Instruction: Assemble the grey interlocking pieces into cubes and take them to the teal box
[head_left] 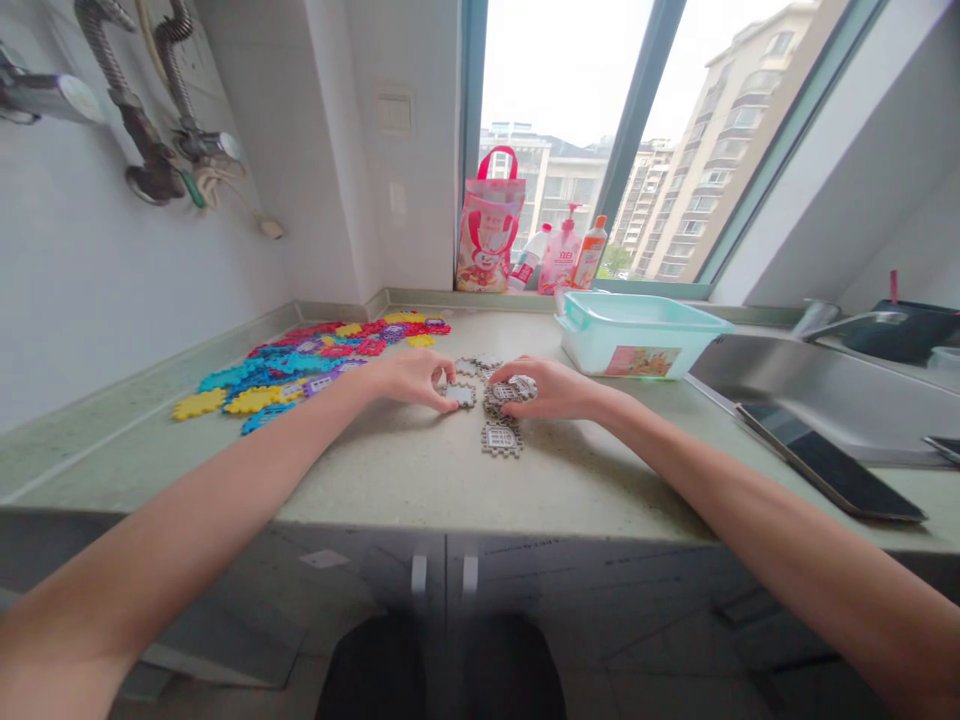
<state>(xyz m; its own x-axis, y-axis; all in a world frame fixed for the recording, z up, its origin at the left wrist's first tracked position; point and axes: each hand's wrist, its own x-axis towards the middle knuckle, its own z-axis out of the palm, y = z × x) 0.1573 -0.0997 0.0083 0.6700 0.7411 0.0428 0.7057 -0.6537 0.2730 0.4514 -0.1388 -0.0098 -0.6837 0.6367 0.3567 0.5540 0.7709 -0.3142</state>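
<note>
Both my hands rest on a pale green countertop among grey interlocking plastic tiles. My left hand pinches one grey tile lying flat on the counter. My right hand is curled over a small stack of grey tiles, fingers closed on the top piece. One more grey tile lies loose just in front of the stack, and a few others lie behind my fingers.
A heap of colourful tiles spreads over the counter's left. A turquoise plastic box stands at the back right, next to a steel sink. A dark tablet lies by the sink. A pink bag and bottles line the windowsill.
</note>
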